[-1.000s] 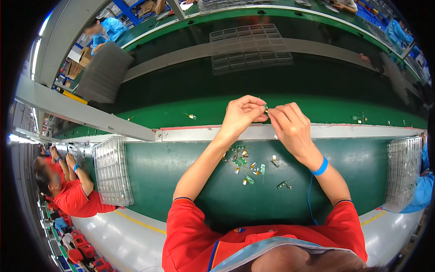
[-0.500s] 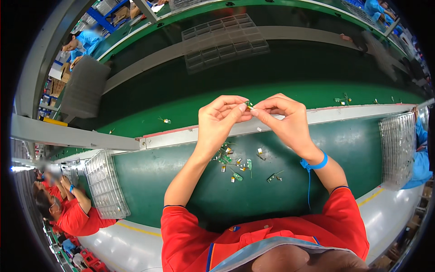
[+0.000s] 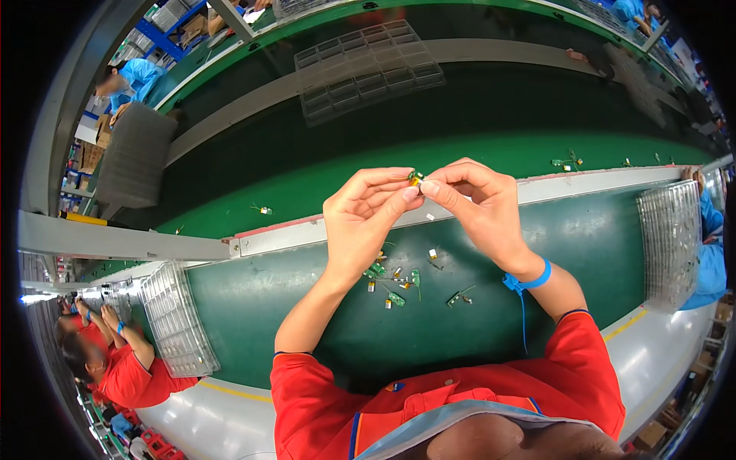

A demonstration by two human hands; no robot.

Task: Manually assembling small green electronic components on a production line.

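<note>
Between my two hands, above the worktable's far edge, is a small green circuit board (image 3: 415, 179) with a yellow-orange part on it. My left hand (image 3: 366, 211) pinches it between thumb and fingers. My right hand (image 3: 481, 201) closes thumb and forefinger at the board's right side; a small pale part shows at those fingertips, too small to name. A blue wrist strap (image 3: 527, 277) with a cord circles my right wrist. Below my hands, a loose group of green boards (image 3: 395, 299) with small white and yellow parts and thin wires lies on the green worktable (image 3: 253, 307).
Clear plastic trays stand at the table's left (image 3: 178, 322) and right (image 3: 668, 245) ends. Beyond the pale rail (image 3: 307, 231), a green conveyor belt (image 3: 230, 211) carries a few boards and another clear tray (image 3: 368, 69). A person in red (image 3: 138, 368) sits at the left.
Both hands stay together at the board, which has turned slightly so more of its yellow part shows. The surroundings have shifted slightly left in view.
</note>
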